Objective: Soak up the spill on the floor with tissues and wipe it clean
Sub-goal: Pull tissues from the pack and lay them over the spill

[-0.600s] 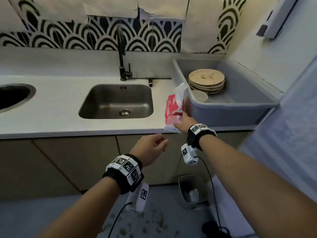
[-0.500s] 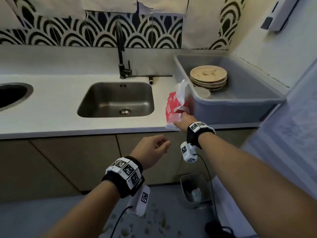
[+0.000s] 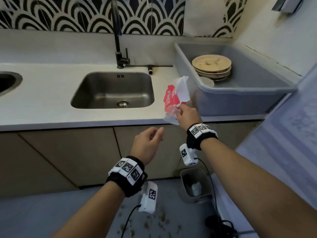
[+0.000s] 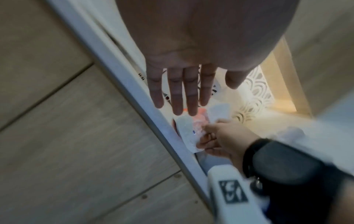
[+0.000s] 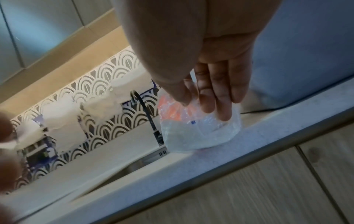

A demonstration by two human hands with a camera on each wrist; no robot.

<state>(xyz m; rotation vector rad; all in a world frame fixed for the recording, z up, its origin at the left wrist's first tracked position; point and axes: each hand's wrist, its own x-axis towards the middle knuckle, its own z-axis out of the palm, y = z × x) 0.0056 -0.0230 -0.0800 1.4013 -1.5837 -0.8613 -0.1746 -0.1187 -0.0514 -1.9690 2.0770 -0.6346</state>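
A red and clear plastic tissue pack (image 3: 171,98) stands at the counter's front edge, with a white tissue (image 3: 181,88) sticking out of its top. My right hand (image 3: 179,109) pinches the pack's lower end between thumb and fingers; the right wrist view shows the hand (image 5: 208,103) on the crinkled wrap (image 5: 199,131). My left hand (image 3: 159,133) hovers empty below the counter edge, its fingers (image 4: 180,91) straight and pointing toward the pack (image 4: 188,130). The spill (image 3: 154,222), a wet patch with green bits, lies on the grey floor beneath my arms.
A steel sink (image 3: 113,90) with a black tap (image 3: 118,40) sits left of the pack. A grey tub (image 3: 240,100) holding stacked plates (image 3: 211,66) stands right of it. A small bin (image 3: 193,186) and a black cable (image 3: 214,212) are on the floor.
My right hand still holds the pack at the counter edge. The left hand has risen slightly toward it, with its fingers stretched out more.
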